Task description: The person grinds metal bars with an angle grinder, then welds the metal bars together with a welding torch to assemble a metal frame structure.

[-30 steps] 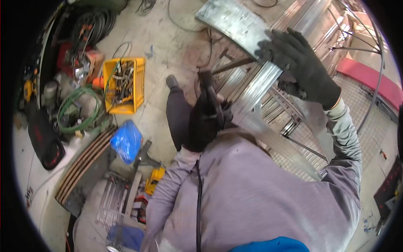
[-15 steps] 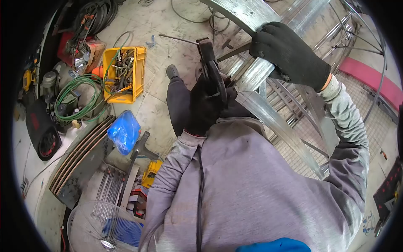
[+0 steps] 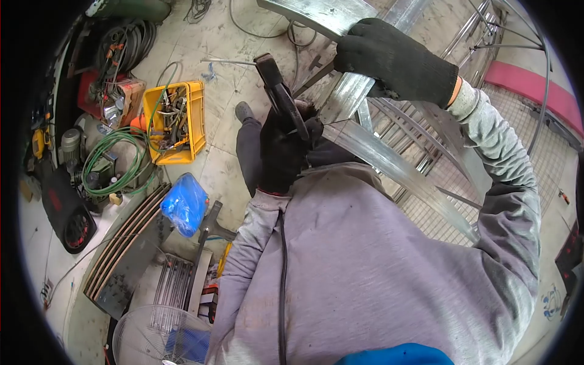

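My left hand [image 3: 283,149], in a black glove, is closed round the handle of a black welding electrode holder [image 3: 280,91] held in front of my body. From its head a thin rod [image 3: 228,61] points left. A black cable [image 3: 282,286] runs down over my grey top beside the left sleeve. My right hand [image 3: 398,61], gloved in black too, grips a shiny metal bar [image 3: 322,15] where it meets other bars of a metal frame [image 3: 401,167]. The fingertips are partly hidden behind the metal. A flat dark strip [image 3: 316,79] extends between the holder and the right hand.
To the left stand a yellow crate [image 3: 198,121] of tools, a coiled green hose [image 3: 100,155] and curved panels [image 3: 121,243]. A blue plastic-wrapped bundle [image 3: 184,204] and a fan [image 3: 143,337] are nearer me. A pink panel [image 3: 529,91] and wire mesh [image 3: 505,115] lie at right.
The view has turned slightly. The electrode holder and left hand now appear further left, the right hand further up and left. Both hands keep their grips.
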Motion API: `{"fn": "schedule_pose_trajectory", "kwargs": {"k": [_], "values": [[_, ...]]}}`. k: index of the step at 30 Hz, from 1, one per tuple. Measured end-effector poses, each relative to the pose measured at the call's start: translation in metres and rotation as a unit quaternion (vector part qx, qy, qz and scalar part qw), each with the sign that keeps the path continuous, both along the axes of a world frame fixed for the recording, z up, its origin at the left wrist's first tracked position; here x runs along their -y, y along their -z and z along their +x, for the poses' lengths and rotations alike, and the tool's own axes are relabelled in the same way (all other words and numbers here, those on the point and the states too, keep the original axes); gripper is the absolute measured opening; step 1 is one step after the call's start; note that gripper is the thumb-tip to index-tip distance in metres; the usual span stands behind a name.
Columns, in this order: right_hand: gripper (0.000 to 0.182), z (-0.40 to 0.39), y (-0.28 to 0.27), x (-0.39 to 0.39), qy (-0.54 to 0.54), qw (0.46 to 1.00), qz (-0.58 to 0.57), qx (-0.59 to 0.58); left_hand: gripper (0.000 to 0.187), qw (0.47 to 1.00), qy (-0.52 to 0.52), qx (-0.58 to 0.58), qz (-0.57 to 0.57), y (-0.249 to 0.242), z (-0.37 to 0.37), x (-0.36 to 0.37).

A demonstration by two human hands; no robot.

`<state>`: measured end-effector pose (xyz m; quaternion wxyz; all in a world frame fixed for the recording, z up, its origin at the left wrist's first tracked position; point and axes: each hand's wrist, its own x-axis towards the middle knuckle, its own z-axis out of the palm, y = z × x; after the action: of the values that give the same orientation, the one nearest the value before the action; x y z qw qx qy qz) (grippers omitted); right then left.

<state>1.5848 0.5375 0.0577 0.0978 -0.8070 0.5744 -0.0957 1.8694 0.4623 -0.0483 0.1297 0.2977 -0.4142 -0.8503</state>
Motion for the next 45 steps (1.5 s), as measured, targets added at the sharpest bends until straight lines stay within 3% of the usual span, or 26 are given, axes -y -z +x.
{"fn": "schedule_pose_trajectory", "kwargs": {"k": [4, 8, 10, 11, 12, 13, 16, 17, 20, 24, 26, 30, 32, 39, 41, 42, 44, 45], "values": [[0.053, 0.001, -0.001, 0.0, 0.016, 0.998, 0.065, 0.014, 0.031, 1.0, 0.005, -0.01, 0.012, -0.006, 0.0, 0.002], [0.055, 0.017, -0.007, -0.007, 0.017, 1.0, 0.007, -0.013, 0.03, 0.999, 0.022, 0.031, -0.025, -0.017, -0.002, 0.006], [0.065, 0.039, -0.014, -0.027, 0.13, 0.989, -0.064, -0.032, 0.03, 0.995, 0.054, -0.057, 0.061, -0.017, 0.0, 0.014], [0.07, 0.047, -0.02, -0.039, 0.184, 0.981, -0.064, 0.025, 0.03, 0.996, 0.049, -0.053, 0.059, -0.021, -0.001, 0.015], [0.068, 0.06, -0.026, -0.051, 0.23, 0.965, -0.066, 0.102, 0.03, 0.997, 0.048, -0.003, 0.056, -0.028, -0.004, 0.015], [0.068, 0.076, -0.026, -0.058, 0.227, 0.966, -0.068, 0.106, 0.03, 0.996, 0.048, 0.047, 0.051, -0.033, -0.006, 0.016], [0.076, 0.121, -0.022, -0.083, 0.397, 0.893, -0.071, 0.201, 0.033, 0.994, 0.082, 0.072, -0.001, -0.032, -0.01, 0.023], [0.084, 0.131, -0.024, -0.085, 0.407, 0.9, -0.04, 0.151, 0.034, 0.994, 0.082, 0.067, 0.007, -0.034, -0.012, 0.026], [0.089, 0.155, -0.008, -0.09, 0.446, 0.878, 0.017, 0.171, 0.033, 0.988, 0.12, 0.07, -0.061, -0.019, -0.011, 0.032], [0.087, 0.161, 0.01, -0.097, 0.433, 0.892, -0.019, 0.128, 0.033, 0.974, 0.165, 0.085, -0.129, -0.029, -0.015, 0.038], [0.083, 0.161, 0.013, -0.097, 0.426, 0.896, -0.04, 0.121, 0.03, 0.983, 0.15, 0.099, 0.032, -0.041, -0.014, 0.038], [0.075, 0.165, 0.01, -0.094, 0.413, 0.904, -0.055, 0.096, 0.028, 0.985, 0.153, 0.068, 0.036, -0.032, -0.011, 0.041], [0.073, 0.166, 0.01, -0.094, 0.414, 0.904, -0.053, 0.091, 0.025, 0.983, 0.17, 0.047, -0.056, -0.033, -0.01, 0.04], [0.063, 0.17, 0.009, -0.091, 0.431, 0.899, -0.044, 0.073, 0.025, 0.987, 0.155, 0.035, 0.014, -0.028, -0.007, 0.039], [0.062, 0.171, 0.007, -0.089, 0.425, 0.902, -0.036, 0.072, 0.027, 0.977, 0.153, -0.048, -0.144, -0.017, -0.009, 0.038], [0.06, 0.17, 0.006, -0.088, 0.418, 0.905, -0.028, 0.071, 0.027, 0.977, 0.151, -0.046, -0.145, -0.019, -0.007, 0.04], [0.059, 0.17, 0.008, -0.086, 0.415, 0.906, -0.05, 0.064, 0.027, 0.979, 0.17, 0.078, 0.08, -0.024, -0.003, 0.048], [0.059, 0.172, 0.009, -0.085, 0.417, 0.905, -0.07, 0.058, 0.027, 0.98, 0.166, 0.078, 0.082, -0.022, 0.001, 0.051]]}}
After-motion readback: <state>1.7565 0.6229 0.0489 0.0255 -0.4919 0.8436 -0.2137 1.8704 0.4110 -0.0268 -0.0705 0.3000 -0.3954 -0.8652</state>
